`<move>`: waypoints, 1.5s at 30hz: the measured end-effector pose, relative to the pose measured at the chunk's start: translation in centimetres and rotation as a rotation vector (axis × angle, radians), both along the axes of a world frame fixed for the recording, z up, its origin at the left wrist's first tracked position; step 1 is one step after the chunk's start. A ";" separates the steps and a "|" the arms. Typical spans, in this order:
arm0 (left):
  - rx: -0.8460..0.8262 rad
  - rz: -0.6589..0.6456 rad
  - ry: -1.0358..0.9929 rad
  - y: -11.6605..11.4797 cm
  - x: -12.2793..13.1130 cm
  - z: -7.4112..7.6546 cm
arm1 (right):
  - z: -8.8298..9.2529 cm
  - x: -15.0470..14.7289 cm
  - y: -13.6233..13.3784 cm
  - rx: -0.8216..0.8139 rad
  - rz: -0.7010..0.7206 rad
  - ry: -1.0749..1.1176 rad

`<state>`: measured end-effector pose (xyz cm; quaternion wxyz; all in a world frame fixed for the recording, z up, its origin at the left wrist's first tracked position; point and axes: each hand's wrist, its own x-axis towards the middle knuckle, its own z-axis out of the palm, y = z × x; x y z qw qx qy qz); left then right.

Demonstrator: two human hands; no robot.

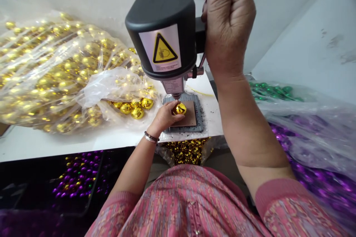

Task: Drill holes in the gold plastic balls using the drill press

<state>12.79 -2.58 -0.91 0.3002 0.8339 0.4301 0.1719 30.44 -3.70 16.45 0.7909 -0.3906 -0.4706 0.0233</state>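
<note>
While a warning label (pixel 165 50) is facing you, your left hand (pixel 164 116) is holding a gold ball (pixel 181 109)

In the head view, your thumb and fingers are pinching the ball from its left side, the hand being partly closed. The ball is sitting over a brown board (pixel 190 117), just below the lower tip of a dark machine (pixel 164 11); the board is lying on a grey base (pixel 199 113). Your right hand (pixel 229 22) is gripping the upper end of a metal lever (pixel 203 60) in a closed fist, which is hiding the grip itself.

The label is showing a black-bordered yellow triangle with a hand pictogram; the print beneath is running too small to read. Lower down, a second label (pixel 174 86) is carrying lines that are also defying reading.

To your left, a clear bag (pixel 104 88) is holding gold balls, and loose gold balls (pixel 137 113) are lying at its mouth. To your right, green balls (pixel 286 90) and purple balls (pixel 333 189) are showing among clear plastic.
</note>
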 end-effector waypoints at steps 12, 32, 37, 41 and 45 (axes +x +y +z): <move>-0.236 0.038 -0.130 0.2 0.4 -1.6 | -0.6 0.6 -2.4 0.037 0.219 -0.053; -0.166 0.022 -0.113 -0.1 0.4 -2.2 | -7.2 -2.9 -8.5 -0.057 -0.066 -0.121; -0.165 0.013 -0.116 -0.1 0.4 -2.1 | -8.1 -3.1 -8.1 0.024 -0.109 -0.113; -0.169 -0.003 -0.135 -0.2 0.3 -2.0 | -9.0 -3.2 -8.0 0.075 -0.094 -0.087; -0.157 0.000 -0.127 -0.2 0.3 -2.2 | -9.6 -3.3 -7.7 0.148 -0.072 -0.062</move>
